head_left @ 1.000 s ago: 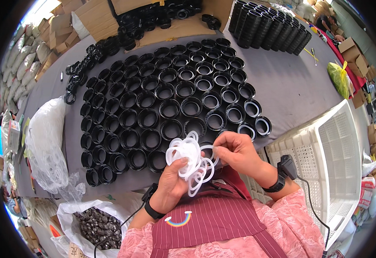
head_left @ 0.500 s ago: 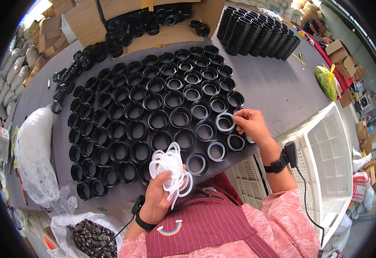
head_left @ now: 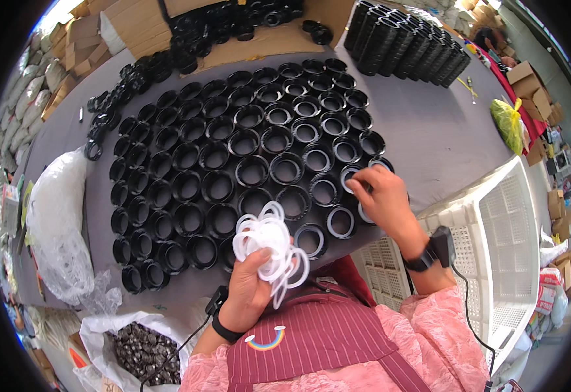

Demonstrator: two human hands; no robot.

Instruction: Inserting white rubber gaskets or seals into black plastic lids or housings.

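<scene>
My left hand (head_left: 249,291) is closed around a loose bunch of thin white rings (head_left: 267,245), held above the near edge of the table. Bent over a black ring at the right side of the rows, my right hand (head_left: 387,196) has thumb and fingertips at the right edge of a white ring (head_left: 345,178). That white ring sits at the black ring's opening, partly covered by my fingers. Short black rings (head_left: 253,170) stand in close rows across the grey table. Several on the right, such as one near the front edge (head_left: 341,223), have a pale ring around their openings.
Stacked black tubes (head_left: 409,49) stand at the back right. An open cardboard box (head_left: 259,49) holds more black rings. Clear plastic wrap (head_left: 57,222) lies left, above a white sack of dark pieces (head_left: 145,353). White crates (head_left: 494,242) and a yellow bag (head_left: 507,124) are right.
The white ring in my right hand has gone from tilted above the black ring to lying at its opening. The view has shifted slightly; my left hand still holds its bunch.
</scene>
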